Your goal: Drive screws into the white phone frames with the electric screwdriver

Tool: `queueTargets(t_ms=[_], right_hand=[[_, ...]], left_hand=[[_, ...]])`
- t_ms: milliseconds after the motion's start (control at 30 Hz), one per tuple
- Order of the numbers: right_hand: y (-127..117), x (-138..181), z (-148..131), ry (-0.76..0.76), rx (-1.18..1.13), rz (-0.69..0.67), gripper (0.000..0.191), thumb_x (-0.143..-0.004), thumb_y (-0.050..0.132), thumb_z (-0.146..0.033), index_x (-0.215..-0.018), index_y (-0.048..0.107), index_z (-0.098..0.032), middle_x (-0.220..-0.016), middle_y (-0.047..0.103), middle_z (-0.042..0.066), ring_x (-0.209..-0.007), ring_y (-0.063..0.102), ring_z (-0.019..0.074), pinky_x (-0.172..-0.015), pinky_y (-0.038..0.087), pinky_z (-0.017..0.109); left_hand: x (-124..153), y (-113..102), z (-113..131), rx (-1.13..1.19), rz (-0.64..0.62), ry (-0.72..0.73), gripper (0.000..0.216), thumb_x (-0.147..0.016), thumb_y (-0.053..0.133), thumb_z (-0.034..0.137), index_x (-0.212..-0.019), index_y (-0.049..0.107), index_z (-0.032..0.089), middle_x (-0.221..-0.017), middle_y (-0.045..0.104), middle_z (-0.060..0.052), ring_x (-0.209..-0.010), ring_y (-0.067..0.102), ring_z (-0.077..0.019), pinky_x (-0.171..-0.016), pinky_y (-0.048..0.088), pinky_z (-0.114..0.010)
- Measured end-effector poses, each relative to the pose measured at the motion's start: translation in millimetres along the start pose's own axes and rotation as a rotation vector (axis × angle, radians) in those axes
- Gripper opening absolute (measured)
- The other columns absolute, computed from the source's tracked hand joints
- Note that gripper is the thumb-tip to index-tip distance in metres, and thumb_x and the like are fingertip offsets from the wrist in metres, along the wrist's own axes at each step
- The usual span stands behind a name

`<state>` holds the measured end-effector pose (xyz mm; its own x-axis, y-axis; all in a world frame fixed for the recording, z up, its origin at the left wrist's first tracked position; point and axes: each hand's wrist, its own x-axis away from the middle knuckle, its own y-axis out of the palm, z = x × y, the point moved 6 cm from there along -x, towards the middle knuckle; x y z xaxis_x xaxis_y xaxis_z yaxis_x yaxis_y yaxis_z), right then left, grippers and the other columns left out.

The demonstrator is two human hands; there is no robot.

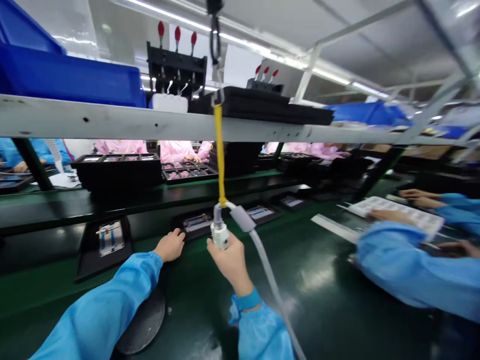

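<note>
My left hand (170, 246) is closed at the left corner of a small black tray (180, 222), its fingertips against the edge. A flat device with a blue strip (197, 223) lies in that tray. My right hand (230, 257) wraps round a white cable connector (220, 236), which hangs upright from a yellow strap (219, 155). A thick grey-white cable (268, 267) with a cylindrical sleeve loops from the top of the strap's lower end down past my right forearm. My palm hides part of the connector.
Another black tray with a device (111, 237) lies at left, more along the line to the right. A dark round disc (144, 322) sits under my left forearm. A co-worker's blue sleeve (405, 260) and a white tray (397, 215) are at right. A shelf beam (123, 120) crosses above.
</note>
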<state>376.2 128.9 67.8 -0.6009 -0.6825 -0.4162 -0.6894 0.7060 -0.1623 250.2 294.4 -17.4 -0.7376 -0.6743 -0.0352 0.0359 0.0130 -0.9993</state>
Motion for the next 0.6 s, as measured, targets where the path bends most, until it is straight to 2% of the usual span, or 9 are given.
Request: queueTargets(t_ms=[67,167,233,333,400,467,533,600], right_hand=[[2,-2,2,-0.020,0.028,-0.042,0.022,-0.067,0.065,-0.031,-0.082,0.065,-0.015,-0.063,0.056,-0.001,-0.057,0.049,0.0121,-0.054,0.043,0.024],[1,-4,-1,-0.047,0.041,-0.094,0.022,-0.067,0.061,-0.028,-0.085,0.064,-0.016,-0.065,0.057,-0.002,-0.058,0.050,0.0122,-0.055,0.044,0.024],[-3,-5,-4,-0.055,0.039,-0.101,0.019,-0.069,0.058,-0.029,-0.084,0.062,-0.017,-0.064,0.055,-0.003,-0.057,0.049,0.0119,-0.054,0.043,0.024],[-16,-10,-7,-0.046,0.052,-0.033,0.021,-0.072,0.060,-0.035,-0.084,0.062,-0.018,-0.065,0.056,-0.002,-0.060,0.049,0.0131,-0.058,0.044,0.026],[-28,-14,-6,-0.030,0.072,0.041,0.026,-0.073,0.063,-0.041,-0.084,0.064,-0.018,-0.069,0.058,0.000,-0.064,0.051,0.0153,-0.063,0.045,0.029],[-39,-18,-4,-0.016,0.086,0.099,0.033,-0.072,0.066,-0.047,-0.085,0.065,-0.017,-0.072,0.060,0.002,-0.068,0.053,0.0175,-0.067,0.046,0.031],[-48,-22,0,-0.008,0.082,0.134,0.040,-0.073,0.065,-0.053,-0.090,0.065,-0.017,-0.074,0.062,0.003,-0.069,0.054,0.0185,-0.069,0.046,0.033],[-55,-25,5,-0.004,0.072,0.173,0.047,-0.074,0.064,-0.058,-0.096,0.064,-0.016,-0.079,0.064,0.005,-0.073,0.057,0.0196,-0.073,0.046,0.034]], left_hand=[[-15,5,14,-0.020,-0.013,0.037,0.034,-0.096,0.060,0.036,-0.123,0.058,0.016,-0.124,0.060,-0.010,-0.106,0.062,-0.0225,-0.090,0.055,-0.044],[-19,9,11,-0.068,-0.015,0.036,0.033,-0.096,0.061,0.036,-0.122,0.058,0.015,-0.122,0.060,-0.009,-0.106,0.062,-0.0224,-0.090,0.055,-0.043],[-12,7,0,-0.097,-0.004,0.025,0.033,-0.096,0.061,0.035,-0.121,0.059,0.015,-0.122,0.061,-0.009,-0.104,0.063,-0.0219,-0.089,0.056,-0.043],[13,-4,-19,-0.126,0.038,0.024,0.030,-0.096,0.061,0.035,-0.118,0.060,0.014,-0.116,0.063,-0.008,-0.099,0.064,-0.0202,-0.086,0.056,-0.040],[41,-17,-30,-0.140,0.088,0.023,0.025,-0.097,0.060,0.033,-0.112,0.061,0.014,-0.111,0.064,-0.007,-0.093,0.065,-0.0180,-0.083,0.057,-0.038],[79,-31,-39,-0.149,0.145,0.023,0.020,-0.099,0.054,0.029,-0.104,0.062,0.012,-0.106,0.063,-0.007,-0.086,0.064,-0.0168,-0.081,0.056,-0.037],[130,-44,-45,-0.153,0.193,0.027,0.023,-0.102,0.045,0.027,-0.097,0.062,0.012,-0.104,0.060,-0.010,-0.083,0.063,-0.0184,-0.081,0.056,-0.038],[192,-57,-47,-0.154,0.228,0.026,0.028,-0.102,0.040,0.030,-0.094,0.062,0.014,-0.105,0.059,-0.012,-0.089,0.063,-0.0217,-0.084,0.055,-0.039]])
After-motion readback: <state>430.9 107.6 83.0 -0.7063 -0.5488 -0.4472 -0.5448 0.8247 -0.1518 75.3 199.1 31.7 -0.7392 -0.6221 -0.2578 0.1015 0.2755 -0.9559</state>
